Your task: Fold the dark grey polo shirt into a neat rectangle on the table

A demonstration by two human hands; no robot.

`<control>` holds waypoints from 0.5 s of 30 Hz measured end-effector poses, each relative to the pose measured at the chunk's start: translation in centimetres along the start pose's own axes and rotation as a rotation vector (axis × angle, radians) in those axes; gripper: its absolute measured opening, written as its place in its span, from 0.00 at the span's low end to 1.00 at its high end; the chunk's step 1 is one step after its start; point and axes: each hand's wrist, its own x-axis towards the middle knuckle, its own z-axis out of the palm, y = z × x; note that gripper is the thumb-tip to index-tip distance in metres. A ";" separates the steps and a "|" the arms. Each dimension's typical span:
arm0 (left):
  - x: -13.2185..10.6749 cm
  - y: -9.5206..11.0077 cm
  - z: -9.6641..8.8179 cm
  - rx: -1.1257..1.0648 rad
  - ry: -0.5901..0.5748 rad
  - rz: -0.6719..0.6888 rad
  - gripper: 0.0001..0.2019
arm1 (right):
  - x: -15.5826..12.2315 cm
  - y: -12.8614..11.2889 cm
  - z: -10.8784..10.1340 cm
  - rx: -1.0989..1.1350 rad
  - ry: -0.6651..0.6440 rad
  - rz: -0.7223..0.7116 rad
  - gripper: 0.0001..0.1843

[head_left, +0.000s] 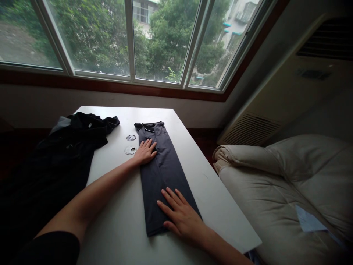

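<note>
Now: Both Palms Flat on Folded Trousers

Both hands lie spread, gripping nothing. Left hand (145, 151) presses the trousers (162, 173) near the waistband; right hand (180, 217) rests by the near end. Just left of the left hand sit two discs (130, 144); farther left, a black jacket (68, 147) drapes off the table (209, 191).
</note>
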 end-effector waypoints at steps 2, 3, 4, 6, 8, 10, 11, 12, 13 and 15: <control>-0.5 0.3 -0.4 -0.013 0.041 0.005 0.32 | -0.6 -0.5 -0.1 0.004 0.002 -0.008 0.38; -0.9 0.4 -0.6 -0.018 0.062 0.012 0.31 | -0.9 -0.7 -0.1 0.008 0.000 -0.010 0.39; -1.3 0.6 -0.8 -0.022 0.076 0.019 0.30 | -1.3 -1.0 -0.2 0.013 -0.003 -0.008 0.40; -2.1 1.1 -1.1 -0.022 0.083 0.034 0.30 | -2.1 -1.6 -0.2 0.021 -0.010 -0.003 0.41; -3.1 1.6 -1.2 -0.019 0.069 0.041 0.29 | -3.0 -2.0 -0.3 0.030 -0.007 -0.009 0.40; -4.2 2.1 -1.3 -0.021 0.044 0.050 0.30 | -3.9 -2.2 -0.2 0.040 0.012 -0.030 0.38; -4.8 2.4 -1.2 -0.023 0.029 0.058 0.31 | -4.2 -2.3 -0.1 0.044 0.025 -0.040 0.37; -5.4 2.7 -1.2 -0.025 0.014 0.067 0.31 | -4.5 -2.4 -0.1 0.046 0.042 -0.048 0.35; -5.9 3.0 -1.2 -0.026 0.001 0.079 0.32 | -4.7 -2.4 0.0 0.048 0.059 -0.053 0.34; -7.0 3.8 -1.3 -0.021 -0.019 0.107 0.33 | -4.8 -2.7 0.2 0.057 0.106 -0.051 0.29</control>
